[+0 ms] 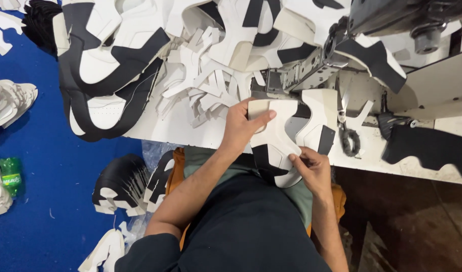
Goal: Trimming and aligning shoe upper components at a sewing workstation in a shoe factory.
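Observation:
I hold a white, grey and black shoe upper piece (281,133) over the near edge of the white worktable (185,128). My left hand (243,126) grips its upper left part, thumb across the white panel. My right hand (311,166) pinches its lower right edge near the black section. The piece lies just in front of the sewing machine (336,50), whose grey head reaches in from the upper right.
Stacks of black and white shoe uppers (110,75) and loose white cut pieces (200,85) cover the table's left. Scissors (349,133) and a black cut piece (432,148) lie to the right. On the blue floor (54,166) are a green bottle (10,176) and more piles (122,184).

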